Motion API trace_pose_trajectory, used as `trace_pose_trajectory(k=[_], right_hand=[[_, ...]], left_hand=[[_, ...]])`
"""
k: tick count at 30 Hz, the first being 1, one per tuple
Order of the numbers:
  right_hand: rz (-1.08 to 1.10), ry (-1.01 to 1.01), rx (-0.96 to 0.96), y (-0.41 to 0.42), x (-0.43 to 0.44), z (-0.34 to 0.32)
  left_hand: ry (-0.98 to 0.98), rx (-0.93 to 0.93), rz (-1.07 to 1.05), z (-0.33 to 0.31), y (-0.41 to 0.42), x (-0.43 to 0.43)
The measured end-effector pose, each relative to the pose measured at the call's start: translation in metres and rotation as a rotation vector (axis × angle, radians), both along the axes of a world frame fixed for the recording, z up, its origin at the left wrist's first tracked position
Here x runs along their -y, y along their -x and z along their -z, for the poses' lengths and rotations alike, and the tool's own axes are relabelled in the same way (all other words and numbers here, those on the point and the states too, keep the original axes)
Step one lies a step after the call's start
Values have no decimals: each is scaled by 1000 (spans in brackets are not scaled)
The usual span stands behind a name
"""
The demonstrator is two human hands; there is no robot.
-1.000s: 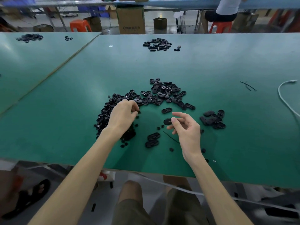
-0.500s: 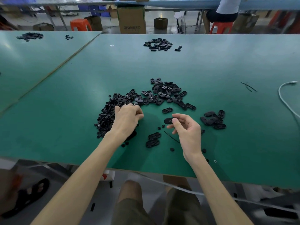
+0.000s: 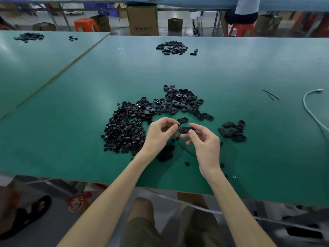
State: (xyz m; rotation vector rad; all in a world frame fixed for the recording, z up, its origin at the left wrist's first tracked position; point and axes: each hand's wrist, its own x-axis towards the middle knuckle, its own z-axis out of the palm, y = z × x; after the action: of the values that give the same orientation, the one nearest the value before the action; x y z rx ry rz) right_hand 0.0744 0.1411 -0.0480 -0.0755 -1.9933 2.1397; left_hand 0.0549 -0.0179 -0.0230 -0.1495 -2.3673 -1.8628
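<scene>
The oval black shell (image 3: pixel 186 130) is held in the air just above the green table (image 3: pixel 249 68), between the two hands, with its long axis running left to right. The right hand (image 3: pixel 204 141) pinches its right end between thumb and curled fingers, palm turned inward. The left hand (image 3: pixel 160 134) meets it from the left, fingers curled and tips closed on a small black piece (image 3: pixel 178 125) that touches the shell's left end; little of that piece shows. The fit probably turns on lining the piece up with that end. The heap of small parts (image 3: pixel 122 129) lies just beside the left hand.
</scene>
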Motion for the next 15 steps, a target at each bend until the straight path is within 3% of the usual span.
trace_pose_trajectory(k=[5, 15], right_hand=[[-2, -1, -5, 0, -1, 1], [-6, 70, -9, -2, -2, -1]], left_hand=[[-100, -28, 9, 7, -3, 2], [-112, -52, 78, 9, -4, 2]])
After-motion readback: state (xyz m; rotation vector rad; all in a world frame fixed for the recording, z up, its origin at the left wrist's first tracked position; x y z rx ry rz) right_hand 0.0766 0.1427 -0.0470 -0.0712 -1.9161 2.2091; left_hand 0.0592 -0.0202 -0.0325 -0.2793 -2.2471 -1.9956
